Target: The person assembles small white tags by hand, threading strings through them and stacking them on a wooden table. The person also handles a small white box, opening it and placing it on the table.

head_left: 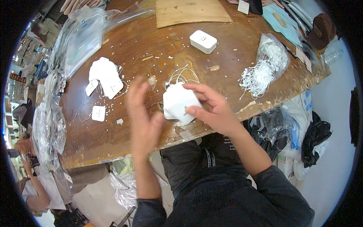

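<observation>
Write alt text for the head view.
The right hand pinches a stack of white tags over a worn wooden table; the blurred left hand is open beside it. More tags, a white box and bagged string lie around.

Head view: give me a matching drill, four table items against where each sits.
Items:
1. white rounded plastic box
2. clear bag of white strings
3. loose pile of white paper tags
4. flat brown cardboard sheet

Places:
A. far edge, centre
B. left of the left hand
C. right side, near the table's edge
D. middle, beyond the right hand

Pairs: 1-D, 2-C, 3-B, 4-A
</observation>
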### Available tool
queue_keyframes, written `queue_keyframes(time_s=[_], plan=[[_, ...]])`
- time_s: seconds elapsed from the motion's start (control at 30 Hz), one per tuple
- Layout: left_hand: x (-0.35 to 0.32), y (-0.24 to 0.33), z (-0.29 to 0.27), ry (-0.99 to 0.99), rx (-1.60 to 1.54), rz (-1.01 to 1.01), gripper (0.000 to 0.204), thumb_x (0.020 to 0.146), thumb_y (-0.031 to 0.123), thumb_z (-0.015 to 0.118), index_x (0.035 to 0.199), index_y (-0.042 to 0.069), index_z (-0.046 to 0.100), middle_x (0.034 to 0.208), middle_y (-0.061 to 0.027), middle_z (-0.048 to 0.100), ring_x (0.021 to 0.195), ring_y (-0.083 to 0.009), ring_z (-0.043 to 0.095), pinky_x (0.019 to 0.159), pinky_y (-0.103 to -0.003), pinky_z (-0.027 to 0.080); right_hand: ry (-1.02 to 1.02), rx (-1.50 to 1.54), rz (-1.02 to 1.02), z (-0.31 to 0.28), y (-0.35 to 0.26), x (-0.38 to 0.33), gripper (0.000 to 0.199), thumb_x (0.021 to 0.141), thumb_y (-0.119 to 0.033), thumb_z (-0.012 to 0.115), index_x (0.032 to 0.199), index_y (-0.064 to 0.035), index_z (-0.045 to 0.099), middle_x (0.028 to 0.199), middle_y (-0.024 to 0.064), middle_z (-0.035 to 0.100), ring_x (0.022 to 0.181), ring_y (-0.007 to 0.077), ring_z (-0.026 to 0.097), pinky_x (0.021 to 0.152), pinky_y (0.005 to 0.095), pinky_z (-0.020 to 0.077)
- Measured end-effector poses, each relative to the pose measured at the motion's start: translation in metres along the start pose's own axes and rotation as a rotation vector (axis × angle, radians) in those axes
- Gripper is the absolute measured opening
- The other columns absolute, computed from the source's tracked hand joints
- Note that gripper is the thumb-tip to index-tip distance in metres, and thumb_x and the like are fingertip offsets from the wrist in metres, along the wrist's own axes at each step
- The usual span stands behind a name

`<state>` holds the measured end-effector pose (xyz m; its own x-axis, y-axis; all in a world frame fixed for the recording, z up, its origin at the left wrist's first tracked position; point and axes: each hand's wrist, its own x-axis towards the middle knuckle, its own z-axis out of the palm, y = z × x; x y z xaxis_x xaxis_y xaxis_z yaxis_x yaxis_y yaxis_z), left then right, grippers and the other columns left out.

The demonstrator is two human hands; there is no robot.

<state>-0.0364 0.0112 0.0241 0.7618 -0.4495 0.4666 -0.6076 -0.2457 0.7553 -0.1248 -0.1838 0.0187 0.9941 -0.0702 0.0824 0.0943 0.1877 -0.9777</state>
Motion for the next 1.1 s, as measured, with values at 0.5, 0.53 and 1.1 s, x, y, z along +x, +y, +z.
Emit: queue_keyframes(time_s=[0.5,0.53,1.1], plan=[[0.125,-0.157,-0.093,-0.315,1.280,0.054,0.058,0.093,0.064,0.043,0.144,0.036,0.044,0.161,-0.0055,0.022,0.148,-0.0377,0.015,0.107,-0.073,0.019,0.164,-0.446,-0.136,-0.007,0.009,0.002,0.042,0.087,-0.014,0.069,0.126,-0.0036,0.058,0.108,0.0154,0.068,0.095,0.0224,0.067,0.081,0.0324,0.0521],[0.133,-0.163,-0.091,-0.317,1.269,-0.023,0.058,0.093,0.064,0.043,0.144,0.037,0.044,0.160,-0.0058,0.023,0.148,-0.0378,0.016,0.106,-0.074,0.019,0.171,-0.471,-0.140,-0.007,0.009,0.002,0.041,0.087,-0.014,0.069,0.125,-0.0036,0.059,0.108,0.0155,0.068,0.094,0.0225,0.067,0.081,0.0326,0.0522],[0.075,-0.212,-0.188,-0.125,1.226,-0.538,0.056,0.094,0.061,0.043,0.140,0.030,0.049,0.151,-0.0108,0.038,0.140,-0.0422,0.031,0.104,-0.070,0.028,0.149,-0.478,-0.136,-0.009,0.008,0.000,0.040,0.087,-0.015,0.069,0.123,-0.0017,0.059,0.101,0.0170,0.069,0.090,0.0231,0.068,0.077,0.0319,0.0512]])
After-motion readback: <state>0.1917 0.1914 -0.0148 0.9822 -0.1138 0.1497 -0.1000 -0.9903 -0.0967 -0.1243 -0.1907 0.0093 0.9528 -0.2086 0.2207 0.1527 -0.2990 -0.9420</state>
